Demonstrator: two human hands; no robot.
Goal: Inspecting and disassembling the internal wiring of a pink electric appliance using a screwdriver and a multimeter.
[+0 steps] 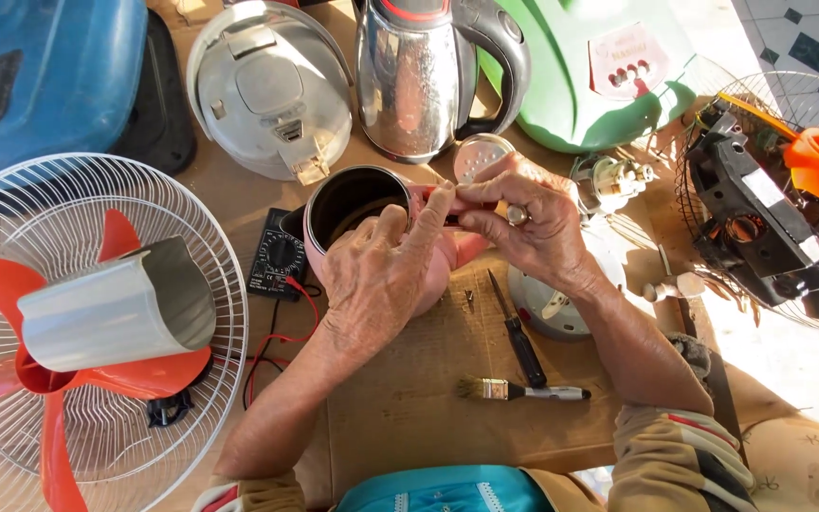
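- A white fan grille [11,209] with orange blades [49,398] lies far left of the pink kettle, with a curved grey metal sheet [120,308] resting on it.
- A black multimeter [275,258] sits just left of the pink kettle, its red lead [282,337] trailing toward the person.
- The pink kettle [357,204], open and dark inside, lies on the cardboard-covered surface [409,398] at the centre.
- The left hand [381,275] curls over the pink kettle's near side, fingers on its rim.
- The right hand [523,213] pinches a small part at the pink kettle's handle; I cannot tell what the part is.
- Behind the pink kettle stand a grey cooker lid [267,85] and a steel kettle [414,76].
- A black-handled screwdriver [518,332] and a small brush [518,389] lie just right of the pink kettle, nearer the person.
- Far right of the pink kettle lies a second fan grille [760,95], holding a black motor housing [760,213].
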